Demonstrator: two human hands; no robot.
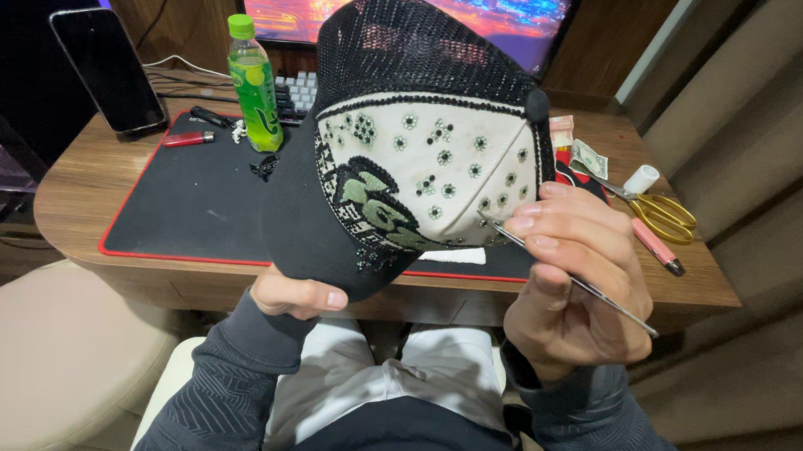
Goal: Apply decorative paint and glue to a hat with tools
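- Your left hand (297, 295) has its fingers closed on the cap (420, 143) brim, below the crown.
- Your right hand (573, 282) pinches a thin metal tool (573, 281); its long axis slants up-left, tip touching the beaded front panel just beyond your fingers.

green bottle (255, 82) | phone (109, 70) | red lighter (188, 138) | gold scissors (660, 213) | banknote (590, 157) | desk mat (189, 203)
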